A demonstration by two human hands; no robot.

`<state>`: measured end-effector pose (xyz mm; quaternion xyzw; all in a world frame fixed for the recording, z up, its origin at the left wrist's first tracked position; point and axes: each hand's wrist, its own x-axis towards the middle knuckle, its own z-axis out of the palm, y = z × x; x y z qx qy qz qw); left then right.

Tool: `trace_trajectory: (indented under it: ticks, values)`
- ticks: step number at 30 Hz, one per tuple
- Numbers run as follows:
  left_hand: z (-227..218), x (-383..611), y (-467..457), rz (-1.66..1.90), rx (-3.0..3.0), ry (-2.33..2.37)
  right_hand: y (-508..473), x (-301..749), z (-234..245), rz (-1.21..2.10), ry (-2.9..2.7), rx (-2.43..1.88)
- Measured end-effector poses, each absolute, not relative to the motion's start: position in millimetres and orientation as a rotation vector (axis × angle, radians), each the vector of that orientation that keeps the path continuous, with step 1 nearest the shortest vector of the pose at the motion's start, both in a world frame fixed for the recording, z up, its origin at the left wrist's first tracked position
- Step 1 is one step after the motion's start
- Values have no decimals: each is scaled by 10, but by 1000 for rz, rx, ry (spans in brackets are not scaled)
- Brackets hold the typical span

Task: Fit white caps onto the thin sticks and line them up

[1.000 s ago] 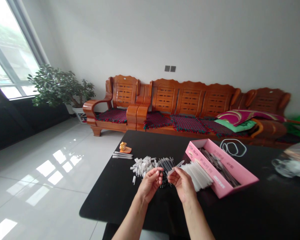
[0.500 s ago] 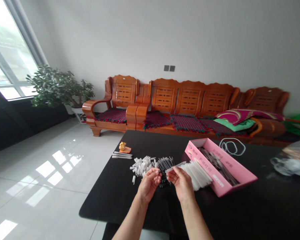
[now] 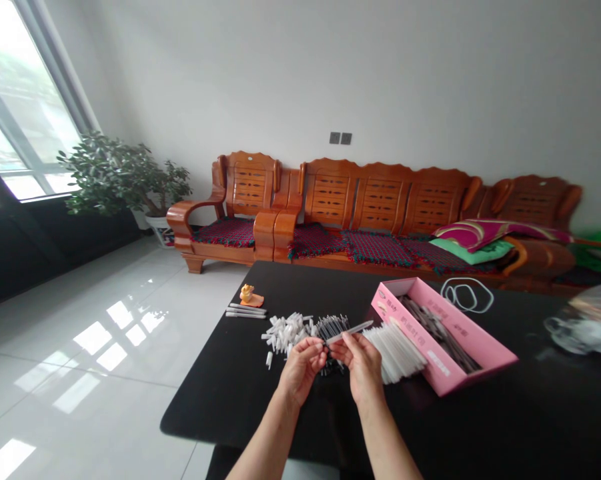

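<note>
My right hand [image 3: 363, 363] pinches a thin translucent pen barrel [image 3: 353, 330] that points up and right over the black table [image 3: 260, 407]. My left hand [image 3: 303, 367] is closed in a pinch at the barrel's near end; what its fingers hold is too small to make out. Just beyond my hands lie a heap of small white caps [image 3: 287, 331], a bundle of dark refills [image 3: 333, 327] and a fan of clear barrels [image 3: 395, 347].
An open pink box [image 3: 473, 347] with dark sticks stands at the right. Three finished white pens [image 3: 246, 311] and an orange figurine [image 3: 248, 294] lie at the table's far left. White rubber bands [image 3: 466, 294] and clear bags [image 3: 583, 330] lie far right. A wooden sofa [image 3: 375, 213] stands behind.
My hands have drawn closer together, and the barrel's near end now meets my left fingertips. The barrel has shifted slightly left.
</note>
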<state>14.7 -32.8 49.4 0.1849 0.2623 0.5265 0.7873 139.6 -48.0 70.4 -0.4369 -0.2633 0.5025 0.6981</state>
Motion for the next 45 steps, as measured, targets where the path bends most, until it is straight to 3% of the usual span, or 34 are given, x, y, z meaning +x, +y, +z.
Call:
trace_trajectory:
  ticks: [25, 45]
  values:
    - [547, 226, -334, 1369, 928, 785, -464, 1380, 740, 1088, -515, -1011]
    - [513, 150, -313, 1211, 964, 902, -495, 1325, 737, 1057, -496, -1022]
